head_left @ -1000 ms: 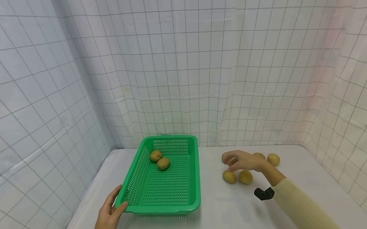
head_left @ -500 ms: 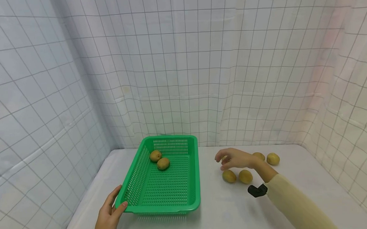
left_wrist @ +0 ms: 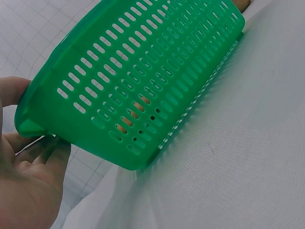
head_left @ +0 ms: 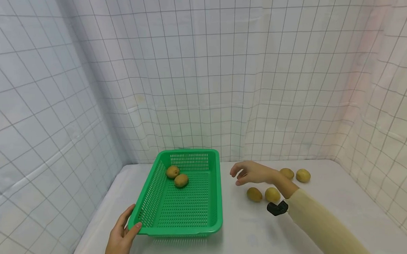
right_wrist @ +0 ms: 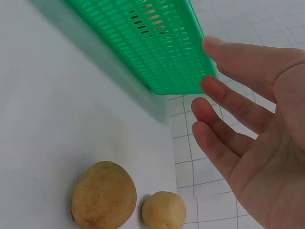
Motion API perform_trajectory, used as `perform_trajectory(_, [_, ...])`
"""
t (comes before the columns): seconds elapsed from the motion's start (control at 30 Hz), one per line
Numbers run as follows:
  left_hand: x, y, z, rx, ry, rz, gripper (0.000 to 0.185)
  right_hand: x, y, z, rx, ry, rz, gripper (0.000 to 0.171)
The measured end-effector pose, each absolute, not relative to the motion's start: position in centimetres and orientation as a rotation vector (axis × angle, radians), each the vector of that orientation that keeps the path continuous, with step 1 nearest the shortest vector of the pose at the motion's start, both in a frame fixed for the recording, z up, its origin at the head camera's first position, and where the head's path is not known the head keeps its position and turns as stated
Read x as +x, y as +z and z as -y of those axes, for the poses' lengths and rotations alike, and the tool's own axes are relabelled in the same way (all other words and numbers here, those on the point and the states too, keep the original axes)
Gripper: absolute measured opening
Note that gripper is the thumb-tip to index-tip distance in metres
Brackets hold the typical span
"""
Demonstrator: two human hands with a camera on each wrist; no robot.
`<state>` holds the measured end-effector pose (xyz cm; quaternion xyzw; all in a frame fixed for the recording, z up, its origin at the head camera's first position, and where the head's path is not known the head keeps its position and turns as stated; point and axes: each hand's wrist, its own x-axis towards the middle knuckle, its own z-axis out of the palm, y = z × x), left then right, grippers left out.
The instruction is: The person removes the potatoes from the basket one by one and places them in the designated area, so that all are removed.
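Note:
A green slotted basket (head_left: 182,230) sits on the white table with two potatoes (head_left: 176,176) at its far end. My left hand (head_left: 121,234) grips its near left corner, thumb on the rim and fingers underneath (left_wrist: 45,148). My right hand (head_left: 248,173) hovers open just right of the basket's far end; the right wrist view shows its palm (right_wrist: 257,157) empty and the fingers spread beside the basket wall (right_wrist: 157,43). Several loose potatoes lie on the table behind and right of it, the nearest pair (head_left: 263,194) just below the wrist. Two potatoes (right_wrist: 102,196) also show under this hand.
White gridded curtains (head_left: 201,78) close in the table at the back and both sides. Two more potatoes (head_left: 295,174) lie at the far right. A black wrist camera (head_left: 277,207) is strapped to my right forearm. Bare tabletop (head_left: 254,233) lies in front of the basket.
My right hand has moved left, away from over the loose potatoes toward the basket, and its fingers have spread. The left hand and the basket have stayed put.

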<state>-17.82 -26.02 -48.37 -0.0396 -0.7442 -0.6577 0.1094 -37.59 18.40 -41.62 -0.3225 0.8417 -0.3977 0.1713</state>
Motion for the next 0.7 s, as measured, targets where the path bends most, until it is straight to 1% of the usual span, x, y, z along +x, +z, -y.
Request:
perform_trajectory(0.27, [-17.8, -48.3, 26.0, -0.132, -1.952, 2.174, 0.069, -37.7, -40.6, -17.1, -0.869, -1.073, -2.425, 0.030])
perform_trajectory(0.47, [-17.8, -48.3, 26.0, -0.093, -1.905, 2.209, 0.069, -37.7, -39.6, -16.1, -0.924, -1.039, -2.433, 0.029])
perform_trajectory(0.7, [-17.9, -48.4, 26.1, -0.118, -1.927, 2.195, 0.068, -37.8, -38.8, -15.1, -0.986, -1.022, -2.415, 0.031])
